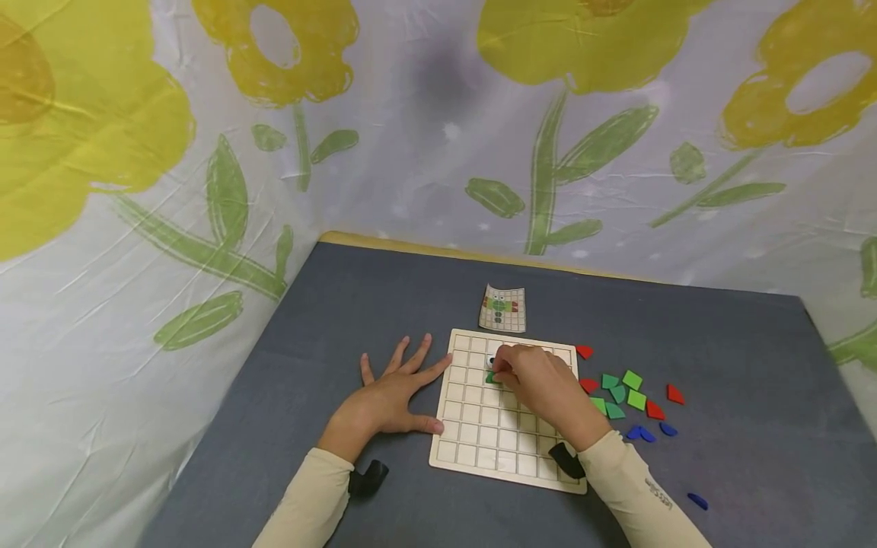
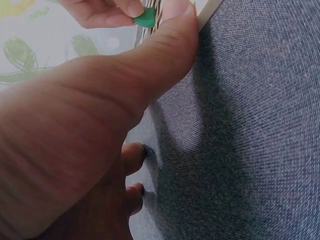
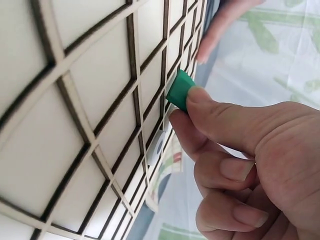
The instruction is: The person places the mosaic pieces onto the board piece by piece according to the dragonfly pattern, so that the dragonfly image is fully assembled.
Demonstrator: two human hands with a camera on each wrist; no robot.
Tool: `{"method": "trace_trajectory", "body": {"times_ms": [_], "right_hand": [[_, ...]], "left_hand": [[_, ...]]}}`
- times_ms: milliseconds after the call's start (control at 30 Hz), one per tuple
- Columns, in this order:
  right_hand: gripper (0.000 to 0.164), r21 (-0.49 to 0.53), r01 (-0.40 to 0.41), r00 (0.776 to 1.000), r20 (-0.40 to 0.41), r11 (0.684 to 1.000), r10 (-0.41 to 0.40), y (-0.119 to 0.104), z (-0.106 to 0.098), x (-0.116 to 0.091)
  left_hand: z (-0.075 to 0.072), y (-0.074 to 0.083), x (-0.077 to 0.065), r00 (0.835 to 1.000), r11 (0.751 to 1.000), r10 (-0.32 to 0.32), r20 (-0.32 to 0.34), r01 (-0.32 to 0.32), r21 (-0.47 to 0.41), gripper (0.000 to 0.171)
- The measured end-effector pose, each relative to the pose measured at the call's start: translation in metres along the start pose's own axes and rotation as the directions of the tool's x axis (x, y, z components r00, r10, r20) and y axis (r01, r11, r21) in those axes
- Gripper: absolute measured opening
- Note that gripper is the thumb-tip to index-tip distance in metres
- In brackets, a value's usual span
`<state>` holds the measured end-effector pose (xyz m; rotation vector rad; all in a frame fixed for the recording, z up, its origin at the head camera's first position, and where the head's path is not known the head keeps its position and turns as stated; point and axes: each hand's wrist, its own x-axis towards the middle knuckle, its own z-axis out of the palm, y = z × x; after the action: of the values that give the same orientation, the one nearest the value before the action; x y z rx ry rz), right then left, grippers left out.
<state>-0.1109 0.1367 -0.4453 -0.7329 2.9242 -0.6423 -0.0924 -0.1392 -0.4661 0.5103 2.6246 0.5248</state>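
Observation:
My right hand (image 1: 544,384) pinches a dark green tile (image 3: 179,91) between thumb and forefinger, over the upper left part of a wooden grid board (image 1: 471,434). One edge of the tile comes right down to the grid lines in the right wrist view. Next to it on the board lies a white tile with a dark dot (image 3: 157,148), partly hidden by my fingers in the head view. Spread wide on the table, my left hand (image 1: 390,399) has its thumb (image 2: 172,37) and forefinger at the board's left edge.
Behind the board lies a small pattern card (image 1: 503,310) with a coloured figure on a grid. Loose pieces are scattered right of the board: light green squares (image 1: 633,380), dark green tiles (image 1: 615,411), red tiles (image 1: 674,393) and blue pieces (image 1: 668,429). A flowered cloth (image 1: 411,152) hangs behind the table.

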Motion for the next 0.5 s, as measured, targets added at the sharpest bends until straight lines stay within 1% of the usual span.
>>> {"method": "trace_trajectory", "body": {"times_ms": [133,333,500], "right_hand": [[0.011,0.007,-0.004,1.000,0.016,1.000,0.004,0.0005,0.0005,0.0022],[0.012,0.018,-0.013,0.999,0.046,1.000,0.012,0.0003,0.0017,0.0027],[0.012,-0.017,-0.022,0.999,0.043,1.000,0.023,-0.0010,0.0010,0.0037]], "left_hand": [[0.0002,0.0009,0.0006,1.000,1.000,0.003,-0.007,-0.003,0.005,0.112],[-0.0003,0.0016,0.0002,1.000,1.000,-0.003,0.001,0.003,0.002,0.113],[0.0011,0.0006,0.0008,1.000,1.000,-0.009,-0.001,0.009,0.012,0.113]]}}
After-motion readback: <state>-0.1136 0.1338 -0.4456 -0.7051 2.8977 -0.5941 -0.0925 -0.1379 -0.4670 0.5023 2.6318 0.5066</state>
